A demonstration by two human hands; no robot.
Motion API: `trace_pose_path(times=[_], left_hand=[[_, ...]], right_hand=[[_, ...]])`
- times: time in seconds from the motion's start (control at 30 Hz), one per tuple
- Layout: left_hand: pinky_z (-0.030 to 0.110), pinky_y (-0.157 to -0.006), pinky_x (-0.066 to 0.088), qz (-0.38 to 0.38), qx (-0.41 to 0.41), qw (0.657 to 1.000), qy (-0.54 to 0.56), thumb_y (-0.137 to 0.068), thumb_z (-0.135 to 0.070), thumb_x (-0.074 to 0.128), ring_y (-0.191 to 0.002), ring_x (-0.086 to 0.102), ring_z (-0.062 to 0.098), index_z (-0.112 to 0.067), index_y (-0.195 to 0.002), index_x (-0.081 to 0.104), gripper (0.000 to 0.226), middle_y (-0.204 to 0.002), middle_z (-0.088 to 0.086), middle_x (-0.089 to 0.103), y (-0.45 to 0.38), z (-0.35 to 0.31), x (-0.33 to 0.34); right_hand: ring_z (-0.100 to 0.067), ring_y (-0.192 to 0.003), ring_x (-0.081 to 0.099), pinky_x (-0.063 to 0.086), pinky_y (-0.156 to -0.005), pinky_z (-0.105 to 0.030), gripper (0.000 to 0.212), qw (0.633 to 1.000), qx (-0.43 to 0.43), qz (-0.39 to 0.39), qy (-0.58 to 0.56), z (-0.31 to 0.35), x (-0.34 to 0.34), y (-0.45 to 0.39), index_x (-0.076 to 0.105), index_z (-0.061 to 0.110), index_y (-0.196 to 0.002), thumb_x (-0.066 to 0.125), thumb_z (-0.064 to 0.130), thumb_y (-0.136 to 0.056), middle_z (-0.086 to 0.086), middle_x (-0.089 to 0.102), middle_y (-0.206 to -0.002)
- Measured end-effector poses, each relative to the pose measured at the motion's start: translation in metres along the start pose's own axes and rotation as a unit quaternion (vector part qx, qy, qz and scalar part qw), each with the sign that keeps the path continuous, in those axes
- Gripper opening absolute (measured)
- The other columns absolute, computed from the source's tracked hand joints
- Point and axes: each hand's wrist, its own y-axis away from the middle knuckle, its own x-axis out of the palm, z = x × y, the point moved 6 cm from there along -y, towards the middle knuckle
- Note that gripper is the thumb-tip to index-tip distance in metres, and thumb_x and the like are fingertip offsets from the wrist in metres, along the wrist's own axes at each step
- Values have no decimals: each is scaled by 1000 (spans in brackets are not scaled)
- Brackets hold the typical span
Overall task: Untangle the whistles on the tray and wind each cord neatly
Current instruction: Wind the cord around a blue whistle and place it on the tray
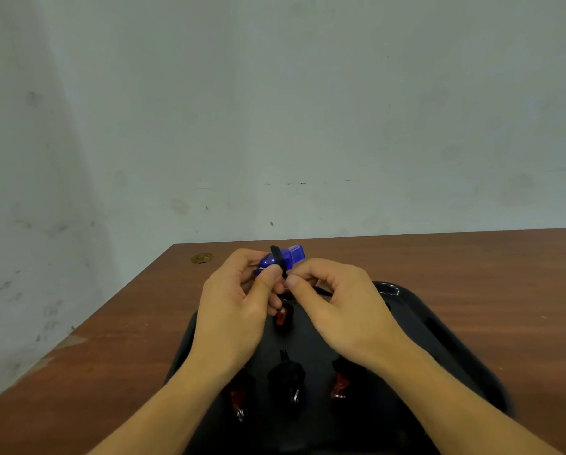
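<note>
My left hand [239, 300] grips a blue whistle [286, 257] above the far end of the black tray [439, 330]. A black cord [279, 259] loops around the whistle's body. My right hand [337, 303] pinches that cord just below the whistle. On the tray lie other whistles: a red one [281, 318] under my hands, a red one [237, 399] at the front left, a black one [288, 376] with wound cord in the middle, and a red one [339, 387] at the front right.
The tray lies on a brown wooden table [472, 264] that meets a pale wall. A brass-coloured round fitting [202, 257] is set in the table's far left corner. The table's left edge runs diagonally toward me.
</note>
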Motion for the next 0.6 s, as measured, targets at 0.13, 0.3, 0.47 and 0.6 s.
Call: trace_pose_path(times=[0.13, 0.3, 0.47, 0.6], left_hand=[[31, -65, 58, 14, 19, 993, -112, -96, -14, 61, -64, 66, 9, -28, -104, 64, 16, -76, -8, 72, -2, 4, -5], [33, -68, 55, 93, 51, 978, -181, -96, -19, 61, -69, 67, 7, -29, -104, 62, 13, -73, -11, 68, 0, -3, -1], [37, -69, 58, 185, 65, 969, -147, -97, -11, 58, -68, 68, 12, -24, -107, 61, 16, -77, -4, 71, 6, -4, 6], [35, -67, 59, 233, 64, 965, -99, -98, -8, 57, -70, 69, 19, -24, -107, 61, 19, -79, 0, 71, 13, -6, 11]], right_hand=[[-6, -87, 68, 56, -81, -33, 14, 999, -29, 11, 28, 8, -8, 2, 73, 28, -89, 61, 25, -95, 15, 71, -85], [-9, -79, 66, 54, -71, -31, 14, 998, -51, -13, 31, 11, -22, 1, 71, 28, -82, 63, 30, -93, 12, 69, -78], [-11, -72, 65, 53, -68, -27, 16, 998, -45, -32, -20, 11, -28, 0, 71, 24, -77, 68, 32, -90, 9, 69, -72], [-6, -63, 62, 48, -63, -20, 19, 996, -24, -25, -76, 6, -29, 0, 72, 16, -74, 74, 31, -85, 4, 69, -67]])
